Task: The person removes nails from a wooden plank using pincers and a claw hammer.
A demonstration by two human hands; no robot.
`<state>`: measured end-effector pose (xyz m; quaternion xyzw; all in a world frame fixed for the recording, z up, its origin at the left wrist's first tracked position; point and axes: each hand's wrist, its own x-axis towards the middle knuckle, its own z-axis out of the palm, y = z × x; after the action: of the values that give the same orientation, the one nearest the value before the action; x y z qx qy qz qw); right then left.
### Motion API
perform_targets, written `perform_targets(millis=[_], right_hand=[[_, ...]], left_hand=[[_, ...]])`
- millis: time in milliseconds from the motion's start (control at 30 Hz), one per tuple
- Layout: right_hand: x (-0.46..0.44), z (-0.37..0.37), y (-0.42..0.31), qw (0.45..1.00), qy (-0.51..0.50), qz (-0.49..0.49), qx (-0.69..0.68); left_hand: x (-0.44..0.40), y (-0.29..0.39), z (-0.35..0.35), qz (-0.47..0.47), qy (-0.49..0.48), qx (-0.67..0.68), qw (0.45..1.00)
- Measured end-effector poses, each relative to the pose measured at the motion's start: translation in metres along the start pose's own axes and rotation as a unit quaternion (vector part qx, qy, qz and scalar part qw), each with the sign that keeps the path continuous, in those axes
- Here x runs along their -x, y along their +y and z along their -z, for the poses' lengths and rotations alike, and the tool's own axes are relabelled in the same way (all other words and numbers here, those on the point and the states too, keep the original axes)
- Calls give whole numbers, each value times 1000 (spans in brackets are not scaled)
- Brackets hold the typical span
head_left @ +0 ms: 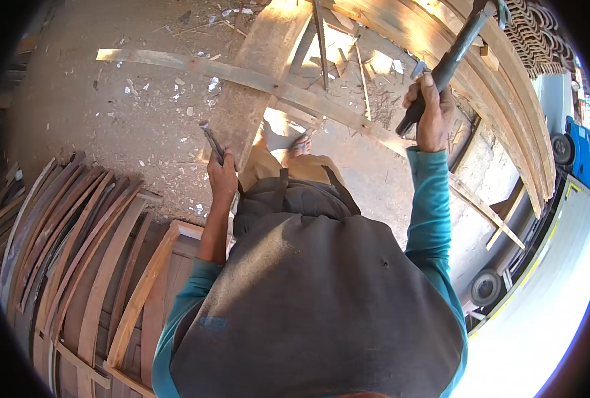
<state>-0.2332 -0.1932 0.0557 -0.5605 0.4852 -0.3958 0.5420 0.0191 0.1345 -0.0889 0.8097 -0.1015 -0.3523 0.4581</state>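
My right hand (435, 114) is closed around the black grip of a hammer (459, 52), raised at the upper right. The hammer's metal head is partly cut off by the top edge of the view. Lower down on the left, my left hand (222, 174) grips a short, dark metal tool (210, 140) with a blunt upper end; its exact kind is unclear. That tool is just in front of a wide wooden plank (232, 116). A long narrow wooden strip (268, 83) crosses over this plank, running diagonally between my two hands.
Curved wooden pieces (99, 265) stand packed at the lower left. Large curved beams (507, 99) arc along the upper right. Wood scraps and pale chips litter the ground (135, 99). A blue truck (579, 151) and a wheel (486, 287) are at the right.
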Motion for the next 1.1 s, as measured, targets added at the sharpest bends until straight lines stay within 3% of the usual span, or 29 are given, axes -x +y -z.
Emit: perform_targets(millis=[200,300,367,433,500,567,633,700,767,833,867,900,933,967,1067,1100], right_hand=[[118,19,-37,997,42,41,48],[164,57,19,995,-3,80,62],[209,91,87,966,-41,-27,255],[234,104,114,869,-122,-184,442],[247,107,109,867,-102,-197,445],[234,88,56,913,-56,-178,362],[219,75,17,957,-5,-121,264],[202,60,-18,988,32,57,137],[184,46,-31,972,58,221,58],[181,50,2,956,22,293,4],[196,66,42,969,-6,247,26],[210,76,57,980,-4,58,190],[224,86,73,919,-65,-120,370],[223,90,96,874,-124,-209,421],[218,88,124,898,-69,-133,413],[221,91,116,906,-54,-165,386]], left_hand=[[-17,36,-32,-36,-45,-40,998],[-18,39,-49,-84,-53,-29,995],[-15,42,-58,-81,-51,12,995],[-16,33,-61,-64,-62,27,996],[-17,33,-67,-46,-64,46,996],[-3,28,-63,-41,-66,34,996],[-7,17,-66,-57,-74,14,996],[0,6,-66,-42,-76,66,994],[1,0,-67,-35,-72,65,995],[2,-3,-64,-23,-65,68,995],[2,-4,-62,-21,-70,66,995],[3,-5,-60,-18,-75,66,995],[3,-3,-60,-17,-70,72,995],[4,-2,-57,-19,-55,68,996],[-2,5,-51,-20,-29,59,998],[7,0,-44,5,-33,41,999]])
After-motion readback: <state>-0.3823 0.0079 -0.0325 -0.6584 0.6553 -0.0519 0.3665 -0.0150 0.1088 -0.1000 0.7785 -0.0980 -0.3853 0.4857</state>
